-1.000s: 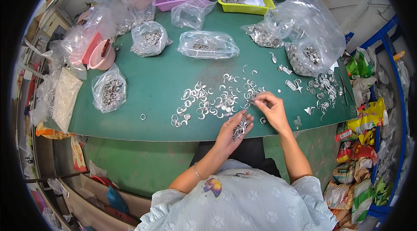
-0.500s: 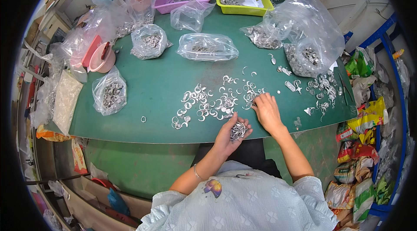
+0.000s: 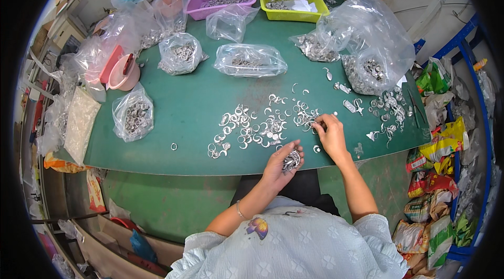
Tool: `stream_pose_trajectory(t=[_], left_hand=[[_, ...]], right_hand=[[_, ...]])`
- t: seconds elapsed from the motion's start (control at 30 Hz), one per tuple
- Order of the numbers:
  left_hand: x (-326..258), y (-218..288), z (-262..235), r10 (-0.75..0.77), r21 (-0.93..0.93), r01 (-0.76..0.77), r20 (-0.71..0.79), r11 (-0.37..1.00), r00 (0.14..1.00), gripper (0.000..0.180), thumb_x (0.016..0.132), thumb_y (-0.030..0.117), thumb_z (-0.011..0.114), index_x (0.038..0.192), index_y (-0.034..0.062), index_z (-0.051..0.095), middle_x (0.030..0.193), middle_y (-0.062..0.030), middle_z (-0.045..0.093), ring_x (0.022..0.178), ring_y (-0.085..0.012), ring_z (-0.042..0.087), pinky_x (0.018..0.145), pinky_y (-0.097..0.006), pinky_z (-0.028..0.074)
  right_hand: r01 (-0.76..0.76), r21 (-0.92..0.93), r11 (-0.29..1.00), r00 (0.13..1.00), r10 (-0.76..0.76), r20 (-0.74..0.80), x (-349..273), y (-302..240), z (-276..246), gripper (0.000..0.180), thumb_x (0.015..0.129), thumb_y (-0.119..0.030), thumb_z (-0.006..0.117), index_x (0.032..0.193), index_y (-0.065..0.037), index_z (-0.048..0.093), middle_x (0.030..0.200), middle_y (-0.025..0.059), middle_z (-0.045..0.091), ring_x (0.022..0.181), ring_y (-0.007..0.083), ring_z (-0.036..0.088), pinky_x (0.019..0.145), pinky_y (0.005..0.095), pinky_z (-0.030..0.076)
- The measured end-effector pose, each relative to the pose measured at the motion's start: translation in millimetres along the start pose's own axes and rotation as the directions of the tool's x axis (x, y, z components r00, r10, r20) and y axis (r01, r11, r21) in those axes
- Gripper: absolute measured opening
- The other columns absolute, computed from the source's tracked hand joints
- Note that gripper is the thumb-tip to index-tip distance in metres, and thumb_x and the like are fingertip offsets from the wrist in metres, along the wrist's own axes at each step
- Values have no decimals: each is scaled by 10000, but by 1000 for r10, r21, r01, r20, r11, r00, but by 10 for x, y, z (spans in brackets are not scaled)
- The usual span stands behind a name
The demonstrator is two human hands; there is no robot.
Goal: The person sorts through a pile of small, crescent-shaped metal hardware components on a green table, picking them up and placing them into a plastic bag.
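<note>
My left hand (image 3: 279,164) is cupped near the table's front edge, its fingers curled round a bunch of silver metal rings (image 3: 291,161). To its right, my right hand (image 3: 332,137) hovers low over the table with thumb and fingertips pinched together; what lies between them is too small to make out. Its fingertips are at the right end of a loose spread of silver rings and crescent-shaped pieces (image 3: 244,127). One small silver piece (image 3: 316,149) lies alone between my two hands.
Clear bags of metal pieces stand about the green table: a left bag (image 3: 137,116), a middle bag (image 3: 251,60) and a large right bag (image 3: 370,71). Behind are a purple basket (image 3: 195,12) and a yellow-green basket (image 3: 294,15). More silver pieces (image 3: 391,108) lie right.
My right hand has drawn a little right and nearer to me. A small silver piece now shows between the hands. My left hand has shifted slightly right, its fingers more curled.
</note>
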State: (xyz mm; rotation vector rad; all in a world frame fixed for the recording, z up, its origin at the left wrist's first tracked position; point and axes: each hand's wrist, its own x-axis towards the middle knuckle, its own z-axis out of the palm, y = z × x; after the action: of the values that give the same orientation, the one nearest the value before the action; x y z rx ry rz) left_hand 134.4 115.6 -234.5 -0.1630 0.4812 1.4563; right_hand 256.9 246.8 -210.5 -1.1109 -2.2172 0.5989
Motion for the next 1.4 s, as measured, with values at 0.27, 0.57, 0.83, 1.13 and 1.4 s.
stream_pose_trajectory(t=[0.27, 0.57, 0.83, 1.13, 1.4], left_hand=[[100, -43, 206, 84, -12, -85, -78, 996, 993, 351, 928, 274, 485, 1151, 3, 496, 1079, -103, 575, 1002, -180, 558, 893, -341, 460], [192, -5, 56, 170, 37, -169, -24, 985, 985, 183, 865, 175, 596, 983, 40, 560, 878, -76, 584, 836, -176, 597, 760, -307, 526], [135, 27, 97, 122, 53, -123, 29, 991, 992, 165, 870, 138, 576, 994, 32, 552, 846, -70, 572, 844, -193, 595, 768, -326, 529], [132, -16, 164, 93, 79, -95, 31, 992, 995, 248, 858, 163, 586, 1061, 24, 550, 1062, -108, 592, 1037, -233, 557, 918, -381, 463], [176, -25, 27, 40, 23, -41, 58, 999, 998, 268, 858, 155, 592, 1086, 24, 539, 1033, -99, 577, 977, -212, 574, 892, -364, 483]], right_hand=[[148, 171, 974, 988, -139, -62, -190, -365, -20, 115, 717, -16, 680, 748, 21, 575, 693, 110, 573, 613, 222, 538, 566, 329, 439], [189, 203, 961, 982, -186, -33, 28, -211, -201, 118, 717, -13, 649, 830, -2, 618, 840, 109, 601, 787, 283, 531, 717, 371, 433], [294, -191, 936, 956, -291, 45, 167, 136, 27, 113, 706, -57, 660, 790, -37, 588, 909, 62, 565, 893, 257, 501, 739, 360, 371], [-209, 454, 866, 973, 136, 188, 18, 21, -84, 93, 763, -58, 632, 835, 1, 625, 740, 75, 579, 662, 161, 526, 606, 264, 417], [99, 33, 995, 995, -99, 8, 152, 90, -28, 155, 746, -69, 637, 887, -6, 624, 941, 90, 585, 912, 265, 514, 792, 372, 399]])
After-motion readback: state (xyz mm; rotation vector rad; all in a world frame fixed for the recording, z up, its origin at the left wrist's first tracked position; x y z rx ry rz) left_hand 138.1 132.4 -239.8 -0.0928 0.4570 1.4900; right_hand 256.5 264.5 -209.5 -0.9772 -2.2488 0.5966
